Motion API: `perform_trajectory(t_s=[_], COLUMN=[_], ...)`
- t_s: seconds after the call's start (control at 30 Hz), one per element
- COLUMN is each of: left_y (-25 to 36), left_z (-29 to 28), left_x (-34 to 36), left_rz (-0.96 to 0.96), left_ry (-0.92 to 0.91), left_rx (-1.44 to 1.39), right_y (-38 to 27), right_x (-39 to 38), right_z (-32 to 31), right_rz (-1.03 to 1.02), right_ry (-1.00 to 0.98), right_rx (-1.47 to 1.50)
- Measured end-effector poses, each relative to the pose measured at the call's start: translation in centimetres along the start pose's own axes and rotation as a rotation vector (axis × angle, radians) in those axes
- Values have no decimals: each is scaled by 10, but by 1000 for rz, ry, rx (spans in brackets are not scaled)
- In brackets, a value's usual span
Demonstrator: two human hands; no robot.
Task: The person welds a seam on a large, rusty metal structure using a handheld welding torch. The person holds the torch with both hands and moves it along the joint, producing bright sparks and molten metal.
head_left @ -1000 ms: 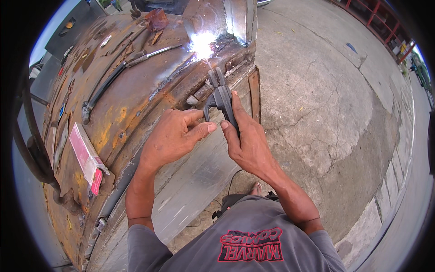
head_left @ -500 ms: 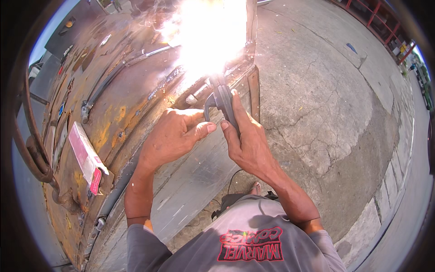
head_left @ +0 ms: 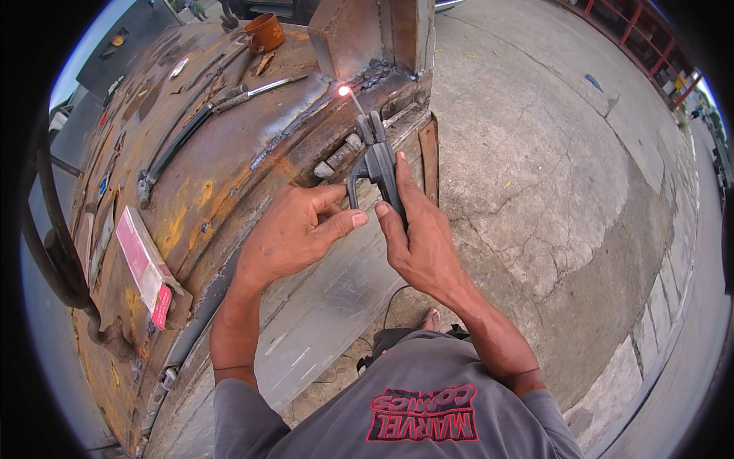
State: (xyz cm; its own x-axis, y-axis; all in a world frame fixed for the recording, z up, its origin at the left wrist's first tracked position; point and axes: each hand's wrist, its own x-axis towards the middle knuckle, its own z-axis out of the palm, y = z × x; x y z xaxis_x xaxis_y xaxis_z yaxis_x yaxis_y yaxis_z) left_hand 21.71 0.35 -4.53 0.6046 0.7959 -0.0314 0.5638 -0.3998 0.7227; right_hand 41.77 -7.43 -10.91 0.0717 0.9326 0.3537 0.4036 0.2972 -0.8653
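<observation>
My right hand (head_left: pixel 424 237) is closed around the body of a dark welding electrode holder (head_left: pixel 382 172). A short, thin welding electrode (head_left: pixel 355 102) sticks out of its jaws, its tip glowing red-pink at the joint of the rusty steel plate. Beside the holder, my left hand (head_left: pixel 287 233) has thumb and forefinger curled at the holder's curved lever; its other fingers are tucked under. An upright steel piece (head_left: pixel 348 42) stands on the plate just beyond the tip, with a dark, rough weld bead (head_left: pixel 375 73) along its foot.
On the rusty plate (head_left: pixel 222 183) lie a long black-handled tool (head_left: pixel 180 141) and a pink-and-white carton (head_left: pixel 144 256). An orange-brown can (head_left: pixel 264 32) stands farther back. A hinge-like metal cylinder (head_left: pixel 338 157) sits by the plate's edge. Cracked concrete (head_left: pixel 535 176) spreads to the right.
The blinding white arc and its sparks are gone, leaving only a glowing tip. The upright piece, can and weld bead now show. Both hands and the holder have hardly moved.
</observation>
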Motion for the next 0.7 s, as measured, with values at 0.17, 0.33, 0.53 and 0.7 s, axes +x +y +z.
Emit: perform_trajectory(t_s=[0.17,0.33,0.53,0.7], left_y=[-2,-2,-1,0], left_z=[1,2,2,1], left_x=[1,1,1,1], left_rz=[-15,-23,-16,-35], left_ry=[-7,-10,-3,-9], left_rx=[7,-30,-27,-18], right_y=[1,-1,0,1], right_x=[1,3,4,5], right_z=[1,0,1,2], right_rz=[6,28,23,6], right_ry=[6,-5,-3,1], right_rx=[-3,-3,0,-7])
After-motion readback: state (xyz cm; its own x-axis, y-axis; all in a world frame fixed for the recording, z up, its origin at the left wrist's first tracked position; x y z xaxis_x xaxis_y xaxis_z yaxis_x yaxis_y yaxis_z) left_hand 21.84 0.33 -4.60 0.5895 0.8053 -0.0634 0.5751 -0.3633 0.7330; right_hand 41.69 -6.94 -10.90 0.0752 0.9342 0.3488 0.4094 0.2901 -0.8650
